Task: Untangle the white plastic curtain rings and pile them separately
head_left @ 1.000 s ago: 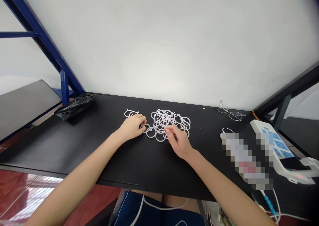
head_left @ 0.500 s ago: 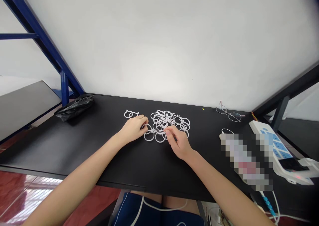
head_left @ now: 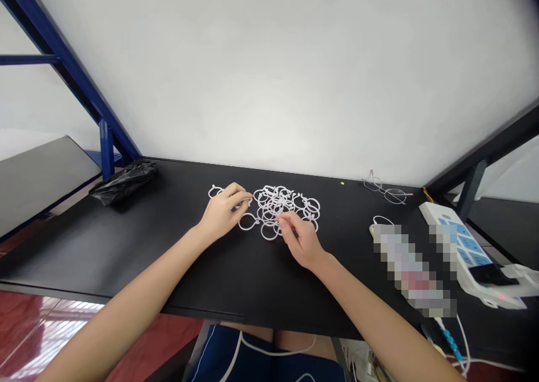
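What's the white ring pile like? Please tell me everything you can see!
The white ring pile is a loose jumble of thin, round hoops, overlapping so much that they're hard to count. They look smooth, perhaps plastic, and some show little knobs. The pile lies on the black table, near the middle. The right hand has its fingertips at the near edge, hiding some rings; whether it grips one is unclear.

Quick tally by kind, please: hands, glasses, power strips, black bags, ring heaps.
Hands: 2, left hand and right hand
Glasses: 1
Power strip: 1
Black bag: 1
Heap of white rings: 1
Total: 6
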`<state>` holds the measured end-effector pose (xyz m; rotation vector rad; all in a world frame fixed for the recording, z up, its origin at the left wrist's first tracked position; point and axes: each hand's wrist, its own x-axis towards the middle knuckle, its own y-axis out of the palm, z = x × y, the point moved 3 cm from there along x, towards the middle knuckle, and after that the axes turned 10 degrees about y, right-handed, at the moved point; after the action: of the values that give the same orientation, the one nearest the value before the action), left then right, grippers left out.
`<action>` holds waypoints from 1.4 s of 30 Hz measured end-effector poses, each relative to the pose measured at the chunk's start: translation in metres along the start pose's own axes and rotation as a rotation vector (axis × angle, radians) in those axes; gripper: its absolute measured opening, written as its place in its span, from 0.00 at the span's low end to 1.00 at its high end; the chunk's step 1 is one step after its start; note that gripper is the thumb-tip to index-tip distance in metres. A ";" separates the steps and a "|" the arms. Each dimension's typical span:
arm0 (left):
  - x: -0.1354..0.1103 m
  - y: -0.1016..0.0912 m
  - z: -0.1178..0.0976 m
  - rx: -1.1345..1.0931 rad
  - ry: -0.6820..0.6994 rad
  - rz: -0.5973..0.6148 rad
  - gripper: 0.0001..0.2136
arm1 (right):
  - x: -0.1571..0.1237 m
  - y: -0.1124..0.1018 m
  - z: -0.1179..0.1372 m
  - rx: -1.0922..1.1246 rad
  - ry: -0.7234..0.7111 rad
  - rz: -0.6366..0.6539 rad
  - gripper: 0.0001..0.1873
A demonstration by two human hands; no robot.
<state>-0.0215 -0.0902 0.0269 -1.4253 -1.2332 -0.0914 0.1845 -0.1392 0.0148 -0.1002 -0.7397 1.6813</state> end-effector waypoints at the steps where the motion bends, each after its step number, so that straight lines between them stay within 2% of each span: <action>1: 0.001 -0.001 -0.001 -0.041 -0.016 -0.026 0.10 | 0.000 0.000 0.000 -0.003 -0.001 -0.003 0.10; 4: 0.003 -0.001 0.000 -0.228 -0.134 -0.073 0.08 | 0.000 0.000 0.000 -0.032 -0.013 -0.020 0.09; 11: 0.000 0.013 -0.002 -0.824 -0.577 -0.069 0.12 | 0.001 0.004 -0.001 -0.071 -0.152 -0.117 0.05; 15: -0.001 0.018 -0.013 -1.028 -0.707 -0.045 0.11 | 0.002 0.004 -0.003 -0.063 -0.145 -0.154 0.08; 19: -0.002 0.021 -0.019 -1.143 -0.762 -0.003 0.09 | 0.002 0.004 -0.002 -0.070 -0.155 -0.165 0.07; 22: -0.003 0.023 -0.020 -1.182 -0.769 0.002 0.09 | 0.000 0.004 0.000 -0.061 -0.172 -0.167 0.06; 27: -0.004 0.024 -0.018 -1.174 -0.762 0.004 0.07 | 0.000 0.005 0.001 -0.048 -0.122 -0.153 0.06; 33: -0.003 0.023 -0.022 -1.152 -0.728 0.020 0.07 | 0.000 0.003 0.005 -0.060 -0.132 -0.193 0.06; 38: 0.000 0.019 -0.028 -1.083 -0.554 0.116 0.15 | 0.000 -0.001 0.009 -0.021 -0.093 -0.232 0.04; 42: 0.000 0.019 -0.032 -1.042 -0.404 0.194 0.22 | 0.002 -0.003 0.007 0.113 -0.004 -0.188 0.04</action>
<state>0.0099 -0.1104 0.0240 -2.5535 -1.4320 -0.3647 0.1835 -0.1403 0.0222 0.0512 -0.6358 1.5397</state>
